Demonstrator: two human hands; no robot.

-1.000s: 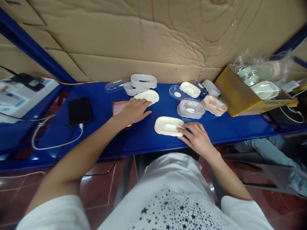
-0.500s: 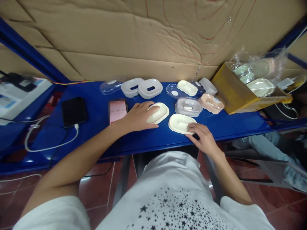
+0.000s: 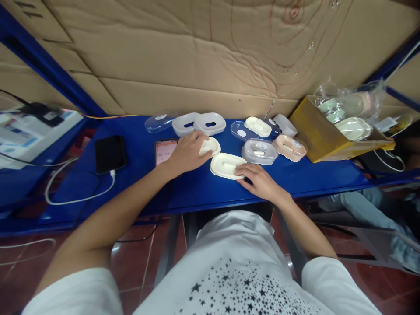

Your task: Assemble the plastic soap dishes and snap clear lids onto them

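My left hand [image 3: 188, 153] grips a cream oval soap dish tray [image 3: 212, 145], and the fingers hide its left part. Close by, my right hand [image 3: 257, 178] pinches the right end of another cream soap dish tray [image 3: 223, 165], which has a raised ridge along its middle. This second tray is low over the blue table, just in front of the first one; whether the two touch I cannot tell. Behind my hands are two grey soap dish bases [image 3: 211, 124] with dark oval slots. A clear lid [image 3: 160, 123] lies to their left.
Right of centre sit a lidded grey soap box [image 3: 259, 151], a peach one [image 3: 290, 147] and a cream tray [image 3: 258, 126]. A yellow-edged carton [image 3: 315, 138] holds wrapped dishes. On the left lie a phone [image 3: 165, 148] and a black device [image 3: 110, 154] with a white cable.
My right hand has moved left with its cream tray, bringing it close to the other one. My left hand has shifted slightly left with its tray. The camera view has tilted up a little.
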